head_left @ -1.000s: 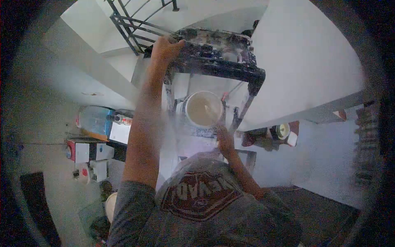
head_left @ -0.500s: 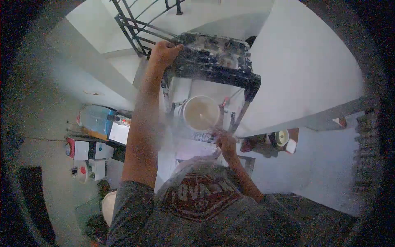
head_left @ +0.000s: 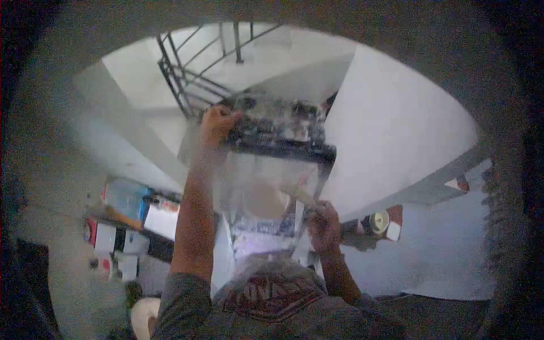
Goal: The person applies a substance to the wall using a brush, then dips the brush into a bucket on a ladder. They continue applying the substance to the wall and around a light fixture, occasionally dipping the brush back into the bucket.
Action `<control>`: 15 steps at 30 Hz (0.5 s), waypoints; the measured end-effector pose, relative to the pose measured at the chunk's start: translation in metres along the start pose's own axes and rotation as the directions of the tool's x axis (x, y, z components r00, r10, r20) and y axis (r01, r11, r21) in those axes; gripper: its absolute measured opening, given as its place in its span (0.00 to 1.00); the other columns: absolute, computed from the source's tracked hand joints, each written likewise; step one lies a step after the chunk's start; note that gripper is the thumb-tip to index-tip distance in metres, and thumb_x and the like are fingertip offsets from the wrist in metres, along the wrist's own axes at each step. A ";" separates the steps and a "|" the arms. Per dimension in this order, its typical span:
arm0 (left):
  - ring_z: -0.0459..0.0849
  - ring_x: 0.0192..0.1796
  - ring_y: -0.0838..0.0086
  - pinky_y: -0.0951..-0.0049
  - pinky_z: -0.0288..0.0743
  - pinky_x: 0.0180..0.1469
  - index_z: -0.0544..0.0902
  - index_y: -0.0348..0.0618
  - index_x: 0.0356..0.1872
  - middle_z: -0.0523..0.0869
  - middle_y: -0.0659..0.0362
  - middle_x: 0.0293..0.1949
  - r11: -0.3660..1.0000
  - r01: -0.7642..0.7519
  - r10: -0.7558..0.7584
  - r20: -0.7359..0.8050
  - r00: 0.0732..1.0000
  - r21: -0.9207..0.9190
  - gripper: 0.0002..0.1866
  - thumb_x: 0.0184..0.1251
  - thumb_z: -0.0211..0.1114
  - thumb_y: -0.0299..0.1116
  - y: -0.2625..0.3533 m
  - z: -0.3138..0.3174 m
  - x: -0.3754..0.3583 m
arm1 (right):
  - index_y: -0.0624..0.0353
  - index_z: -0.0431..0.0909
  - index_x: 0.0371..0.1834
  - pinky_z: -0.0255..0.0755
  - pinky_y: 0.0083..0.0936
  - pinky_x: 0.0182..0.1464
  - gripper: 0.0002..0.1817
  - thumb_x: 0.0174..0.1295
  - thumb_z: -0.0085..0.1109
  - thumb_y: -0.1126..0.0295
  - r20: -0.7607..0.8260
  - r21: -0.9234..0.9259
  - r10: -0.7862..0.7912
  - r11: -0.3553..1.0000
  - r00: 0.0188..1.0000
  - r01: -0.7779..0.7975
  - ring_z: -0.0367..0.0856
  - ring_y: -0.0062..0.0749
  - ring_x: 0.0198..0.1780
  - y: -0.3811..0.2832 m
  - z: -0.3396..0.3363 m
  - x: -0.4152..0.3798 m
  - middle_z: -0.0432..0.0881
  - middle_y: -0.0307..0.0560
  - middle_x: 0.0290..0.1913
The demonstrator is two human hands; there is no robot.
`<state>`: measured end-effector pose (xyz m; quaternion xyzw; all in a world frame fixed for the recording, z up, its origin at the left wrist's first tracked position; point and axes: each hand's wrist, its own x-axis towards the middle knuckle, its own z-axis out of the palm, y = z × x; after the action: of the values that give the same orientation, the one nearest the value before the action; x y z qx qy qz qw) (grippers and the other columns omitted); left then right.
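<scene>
One grey T-shirt [head_left: 275, 303] fills the near edge, and just beyond it the right hand [head_left: 324, 226] has its fingers curled together round a pale tool [head_left: 305, 196], blurred but seemingly clamped in them. The tool's long axis slants forward and leftward from those fingers, toward the side of the round bucket [head_left: 264, 217], which lies to their left; the right hand is the nearer of the two to it. Whether the tool's tip touches the rim, I cannot tell. Farther out, the left hand [head_left: 220, 122] has its fingers clamped over the left corner of a spattered black ladder top [head_left: 283, 149]; past that stands a dark railing [head_left: 180, 79]
</scene>
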<state>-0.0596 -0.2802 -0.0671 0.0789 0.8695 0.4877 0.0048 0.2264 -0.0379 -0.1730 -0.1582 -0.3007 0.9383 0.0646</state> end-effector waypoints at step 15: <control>0.85 0.46 0.55 0.61 0.78 0.47 0.82 0.33 0.42 0.86 0.42 0.40 0.989 -0.134 0.140 -0.087 0.986 0.069 0.28 0.47 0.76 0.47 0.008 -0.011 -0.003 | 0.67 0.74 0.50 0.63 0.21 0.11 0.23 0.66 0.55 0.56 0.125 -0.040 -0.799 0.589 0.588 0.807 0.78 0.35 0.17 -0.142 0.149 -0.055 0.83 0.62 0.30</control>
<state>-0.0563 -0.2857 -0.0549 0.1163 0.8762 0.4623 -0.0711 0.2319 -0.0155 0.0395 0.0356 -0.3854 0.7994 0.4596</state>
